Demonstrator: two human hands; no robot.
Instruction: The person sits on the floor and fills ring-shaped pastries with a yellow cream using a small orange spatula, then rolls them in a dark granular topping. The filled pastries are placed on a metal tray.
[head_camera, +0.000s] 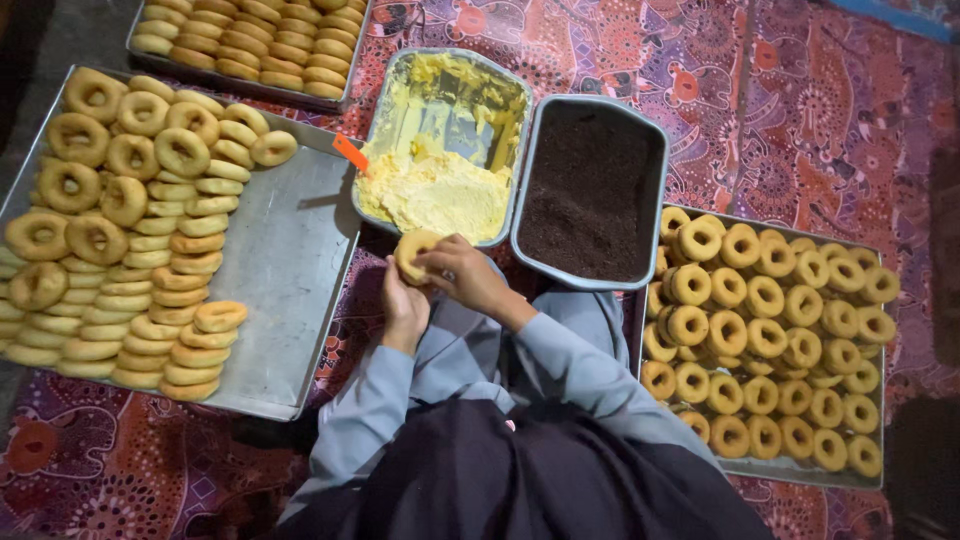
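Observation:
My left hand (402, 305) and my right hand (462, 272) together hold one plain ring donut (412, 252) just in front of a metal pan of yellow cream (438, 190). The left hand cups the donut from below. My right hand's fingers press on its near side. An orange scraper handle (350, 152) sticks out of the cream pan's left edge. Beside it on the right stands a metal pan of dark brown sprinkles (590, 190).
A large metal tray (285, 270) on the left holds stacked rows of plain donuts (130, 220). A tray (765, 470) on the right is packed with donuts (770, 340). Another donut tray (245, 45) lies at the top. A patterned red cloth (800, 110) covers the floor.

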